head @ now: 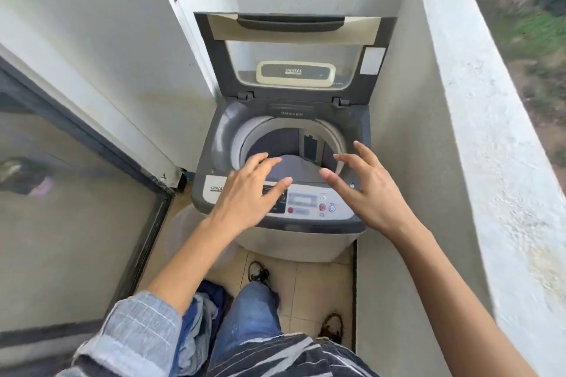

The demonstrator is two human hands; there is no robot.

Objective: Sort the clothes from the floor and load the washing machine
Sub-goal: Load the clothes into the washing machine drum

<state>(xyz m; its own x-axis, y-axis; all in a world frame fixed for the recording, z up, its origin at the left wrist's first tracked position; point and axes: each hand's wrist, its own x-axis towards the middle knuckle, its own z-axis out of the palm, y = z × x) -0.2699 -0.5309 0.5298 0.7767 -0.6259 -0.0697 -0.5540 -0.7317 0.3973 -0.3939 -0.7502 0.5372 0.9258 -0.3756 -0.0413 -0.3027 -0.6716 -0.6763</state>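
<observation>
From the head view, the washing machine [283, 162] is seen directly ahead with its lid [294, 55] raised upright against the wall. Both hands are held above the front edge of the drum opening, palms down. The left hand [248, 190] is seen with fingers [260, 159] spread and straight, nothing gripped; the right hand [364, 184] is likewise spread, its fingers slightly bent, nothing held. A grey garment [291, 167] is seen inside the drum, just beyond and below the fingertips, between the two hands and about equally near both.

More clothes [199, 324], blue and pale, are piled on the tiled floor [318, 281] low at the person's left leg, nearer the left hand. The machine is wedged in a narrow balcony nook, between a glass door [76, 193] on the left and a white parapet [477, 131] on the right. A downward, backward reach is judged necessary for the remaining pile.
</observation>
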